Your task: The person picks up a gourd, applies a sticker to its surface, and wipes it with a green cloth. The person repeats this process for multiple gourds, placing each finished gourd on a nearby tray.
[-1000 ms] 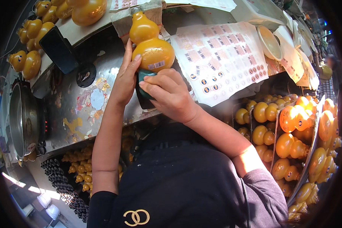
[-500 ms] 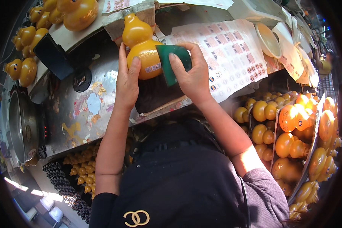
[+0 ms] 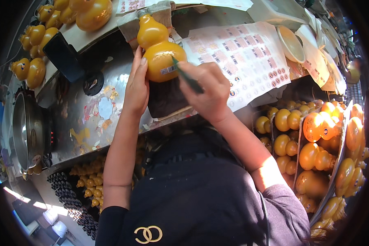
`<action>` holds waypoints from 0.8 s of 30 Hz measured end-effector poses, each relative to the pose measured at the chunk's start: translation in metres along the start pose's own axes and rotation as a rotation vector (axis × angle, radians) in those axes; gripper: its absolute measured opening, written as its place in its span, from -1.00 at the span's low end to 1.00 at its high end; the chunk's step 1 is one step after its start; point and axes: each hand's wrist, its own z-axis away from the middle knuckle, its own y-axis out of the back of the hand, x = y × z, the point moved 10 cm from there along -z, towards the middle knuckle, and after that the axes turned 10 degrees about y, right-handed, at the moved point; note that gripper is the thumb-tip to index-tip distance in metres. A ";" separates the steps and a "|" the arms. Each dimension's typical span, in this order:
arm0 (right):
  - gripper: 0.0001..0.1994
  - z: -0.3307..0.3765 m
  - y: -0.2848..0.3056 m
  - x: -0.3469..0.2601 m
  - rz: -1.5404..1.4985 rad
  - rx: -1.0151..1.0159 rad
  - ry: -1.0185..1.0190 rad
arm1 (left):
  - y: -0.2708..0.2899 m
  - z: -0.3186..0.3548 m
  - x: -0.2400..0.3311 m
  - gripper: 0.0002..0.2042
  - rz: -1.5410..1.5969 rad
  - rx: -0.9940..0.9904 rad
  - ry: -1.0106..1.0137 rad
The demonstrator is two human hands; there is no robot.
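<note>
A glossy yellow gourd-shaped bottle (image 3: 158,47) lies on the steel bench (image 3: 90,119), its narrow neck pointing away from me. My left hand (image 3: 137,84) presses flat against its left side and steadies it. My right hand (image 3: 207,92) grips a thin dark green card-like tool (image 3: 188,78). The tool's tip touches a small pale label on the gourd's belly. A dark pad (image 3: 166,98) lies under the gourd.
A sheet of small printed stickers (image 3: 246,57) lies right of the gourd, with a white bowl (image 3: 291,43) beyond it. Trays of yellow gourds (image 3: 315,139) fill the right. More gourds (image 3: 49,33) line the upper left. A metal pot (image 3: 24,131) stands at left.
My right hand turned the green tool from flat against the gourd to edge-on and slid down to the right. The gourd's label now shows. My left hand stayed on the gourd.
</note>
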 end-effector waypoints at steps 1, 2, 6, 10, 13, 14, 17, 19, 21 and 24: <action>-0.59 0.000 -0.011 -0.011 0.000 -0.049 0.114 | -0.004 -0.001 0.003 -0.44 0.007 -0.036 -0.005; -0.62 0.000 -0.019 -0.018 -0.029 -0.083 0.140 | -0.004 0.000 0.004 -0.45 0.016 -0.035 0.005; -0.70 -0.003 -0.045 -0.038 -0.028 -0.203 0.162 | -0.008 0.004 0.008 -0.46 0.027 -0.020 0.053; -0.71 -0.005 -0.057 -0.041 -0.058 -0.253 0.098 | -0.010 0.007 0.011 -0.45 0.001 -0.035 0.086; -0.71 -0.008 -0.059 -0.038 -0.100 -0.329 0.006 | -0.007 0.005 0.010 -0.45 0.008 -0.033 0.084; -0.70 -0.007 -0.060 -0.035 -0.117 -0.362 -0.029 | -0.004 0.003 0.007 -0.44 0.013 -0.043 0.086; -0.67 -0.019 -0.039 -0.034 -0.112 -0.202 0.111 | 0.003 -0.001 -0.001 -0.42 0.037 -0.059 0.075; -0.67 -0.020 -0.041 -0.034 -0.029 -0.259 0.200 | 0.005 -0.003 0.000 -0.44 0.053 -0.042 0.050; -0.66 -0.019 -0.043 -0.036 0.054 -0.315 0.286 | 0.003 -0.002 -0.002 -0.46 0.085 -0.048 0.069; -0.66 -0.012 -0.055 -0.044 0.024 -0.438 0.327 | 0.002 -0.003 -0.002 -0.46 0.115 -0.063 0.109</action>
